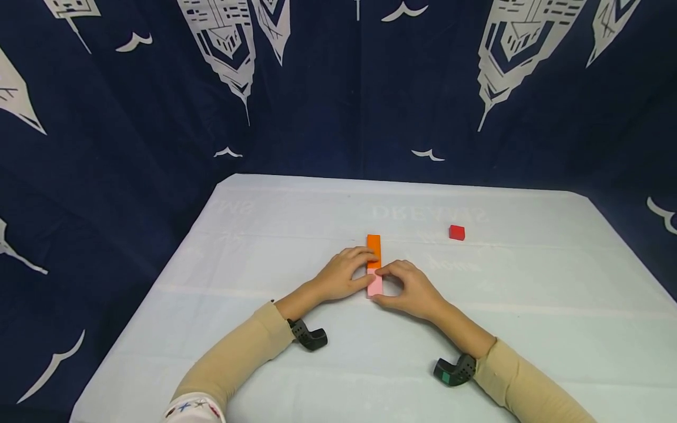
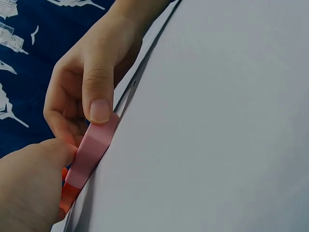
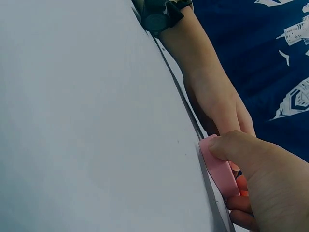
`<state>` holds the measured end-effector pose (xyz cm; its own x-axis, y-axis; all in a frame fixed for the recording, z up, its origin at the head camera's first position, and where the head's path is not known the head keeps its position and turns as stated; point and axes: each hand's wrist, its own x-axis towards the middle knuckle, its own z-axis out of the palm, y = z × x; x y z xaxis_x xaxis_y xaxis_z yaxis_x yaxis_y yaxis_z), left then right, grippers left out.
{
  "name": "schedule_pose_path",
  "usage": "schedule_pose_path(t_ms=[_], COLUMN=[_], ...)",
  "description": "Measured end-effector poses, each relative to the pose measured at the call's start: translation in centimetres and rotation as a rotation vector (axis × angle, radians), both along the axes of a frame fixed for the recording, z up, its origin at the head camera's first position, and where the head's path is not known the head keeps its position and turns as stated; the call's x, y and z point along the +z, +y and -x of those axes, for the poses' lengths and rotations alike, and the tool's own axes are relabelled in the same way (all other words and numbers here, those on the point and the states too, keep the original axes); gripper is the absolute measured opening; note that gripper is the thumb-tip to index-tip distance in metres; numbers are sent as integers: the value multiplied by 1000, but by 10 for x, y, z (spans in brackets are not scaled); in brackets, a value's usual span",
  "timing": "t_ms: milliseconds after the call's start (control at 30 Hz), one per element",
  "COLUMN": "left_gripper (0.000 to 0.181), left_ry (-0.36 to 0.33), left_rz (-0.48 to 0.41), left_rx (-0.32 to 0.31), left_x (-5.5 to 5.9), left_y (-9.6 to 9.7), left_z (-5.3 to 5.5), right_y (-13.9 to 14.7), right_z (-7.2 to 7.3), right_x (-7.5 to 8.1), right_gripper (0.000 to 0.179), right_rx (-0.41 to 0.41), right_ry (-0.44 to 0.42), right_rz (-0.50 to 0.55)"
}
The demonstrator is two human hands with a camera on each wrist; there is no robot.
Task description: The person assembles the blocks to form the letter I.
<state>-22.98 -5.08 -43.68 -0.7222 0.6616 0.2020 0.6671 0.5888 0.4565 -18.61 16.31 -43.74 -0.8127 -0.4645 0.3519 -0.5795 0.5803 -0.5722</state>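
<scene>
Pink block point(image 1: 375, 288) on the desk point(image 1: 545, 282), pinched by the right grip point(image 1: 416, 295). Against its far end: orange block point(image 1: 374, 242), held by the left grip point(image 1: 339, 277). Beyond it, rightward: red block point(image 1: 457, 233).

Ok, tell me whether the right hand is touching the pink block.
Touching. In the left wrist view, the right hand rests its thumb on one end of the pink block.
</scene>
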Motion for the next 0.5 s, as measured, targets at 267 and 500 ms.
schedule_pose_path(t_ms=[267, 500], left_gripper=[44, 43], left_ry=[-18, -22], left_rz=[-17, -28], left_rx=[-10, -3], left_x=[-4, -3], left_y=[4, 1], left_z=[3, 2], right_y=[4, 3], right_z=[0, 0], right_x=[-1, 0], right_gripper=[43, 43], right_rx=[-10, 4], right_ry=[1, -13], right_rz=[-5, -5])
